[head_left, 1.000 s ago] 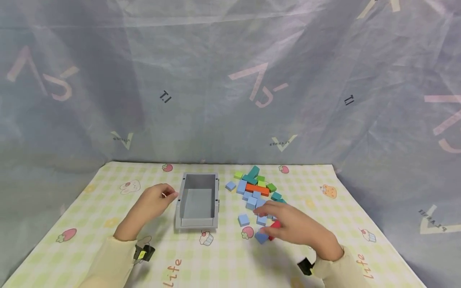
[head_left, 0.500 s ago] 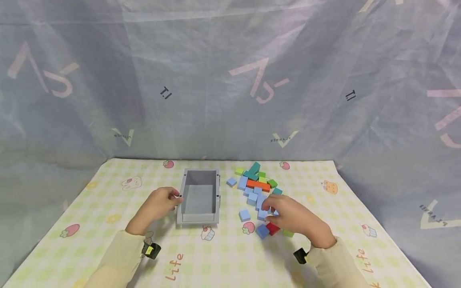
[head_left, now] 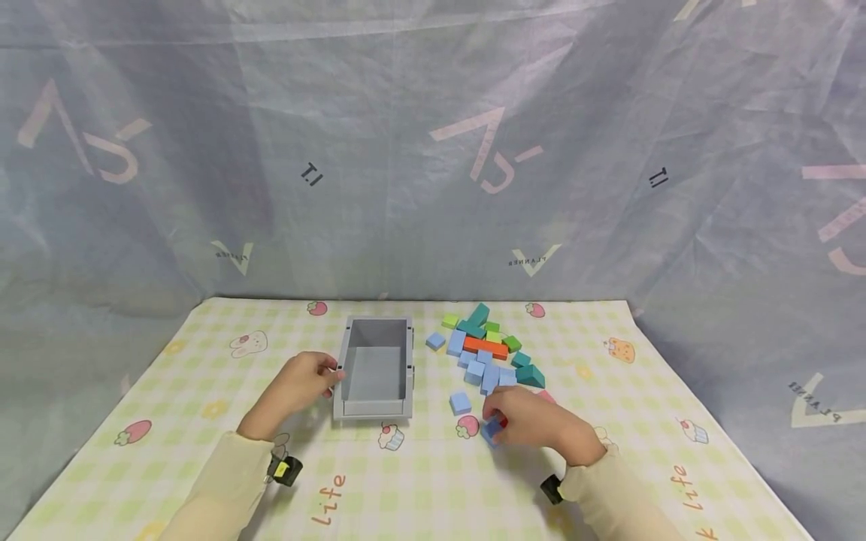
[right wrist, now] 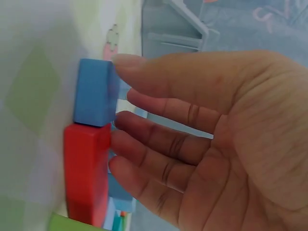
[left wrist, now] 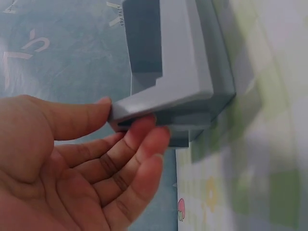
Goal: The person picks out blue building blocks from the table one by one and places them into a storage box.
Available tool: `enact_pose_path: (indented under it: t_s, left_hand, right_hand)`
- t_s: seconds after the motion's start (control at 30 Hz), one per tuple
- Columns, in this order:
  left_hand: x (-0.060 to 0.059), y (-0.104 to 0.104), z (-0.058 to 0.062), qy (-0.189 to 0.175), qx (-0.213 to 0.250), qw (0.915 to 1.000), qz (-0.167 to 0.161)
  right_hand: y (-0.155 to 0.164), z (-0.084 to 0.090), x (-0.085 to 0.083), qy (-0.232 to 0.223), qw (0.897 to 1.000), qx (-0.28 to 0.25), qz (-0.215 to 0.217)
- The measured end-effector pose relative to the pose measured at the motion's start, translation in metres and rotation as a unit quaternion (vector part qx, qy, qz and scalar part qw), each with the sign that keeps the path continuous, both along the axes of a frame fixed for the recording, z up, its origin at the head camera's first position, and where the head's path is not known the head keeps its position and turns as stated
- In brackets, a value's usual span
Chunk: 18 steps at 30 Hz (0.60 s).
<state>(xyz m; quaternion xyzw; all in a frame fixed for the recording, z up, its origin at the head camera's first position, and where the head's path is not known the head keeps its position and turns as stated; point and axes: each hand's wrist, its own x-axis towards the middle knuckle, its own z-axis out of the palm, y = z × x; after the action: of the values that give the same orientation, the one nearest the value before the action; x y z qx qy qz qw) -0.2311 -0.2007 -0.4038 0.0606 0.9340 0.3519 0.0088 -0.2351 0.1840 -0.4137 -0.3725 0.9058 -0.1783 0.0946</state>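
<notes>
We see the left hand (head_left: 298, 382) set against the near left corner of the grey bin (head_left: 376, 366), thumb on top of the rim and fingers (left wrist: 144, 144) curled under its edge in the left wrist view, so it pinches the corner, which we judge keeps the bin from sliding on the checked cloth (head_left: 419, 481). The bin stands open side up, left of the scattered blocks (head_left: 483, 349), near enough that a block has only a short way to travel. The right hand (head_left: 534, 421) lies low over the near end of that scatter; in the right wrist view its fingers (right wrist: 159, 110) are stretched out nearly straight, with the fingertips laid against a blue block (right wrist: 95, 92) and a red block (right wrist: 86, 175) that sit touching, side by side on the cloth. Nothing is gripped there: the hand is open, and its touch looks like a gathering or steadying one. A green block (right wrist: 72, 225) peeps in beside the red one.
</notes>
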Motion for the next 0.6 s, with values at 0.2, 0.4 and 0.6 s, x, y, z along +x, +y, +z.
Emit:
enact_pose_path:
  t_s: [0.2, 0.4, 0.6]
  left_hand:
    - [-0.0005, -0.0010, -0.0005, 0.000, 0.001, 1.0000, -0.002]
    - [-0.0007, -0.0008, -0.0011, 0.004, 0.005, 1.0000, -0.003]
    - [0.0003, 0.0002, -0.0009, 0.008, 0.003, 1.0000, -0.003]
  right_hand:
    - [0.0006, -0.0056, -0.0034, -0.013, 1.000, 0.008, 0.003]
    - [-0.0009, -0.0065, -0.0037, -0.015, 1.000, 0.010, 0.019]
    - [-0.0013, -0.0082, -0.0035, -0.013, 1.000, 0.002, 0.026]
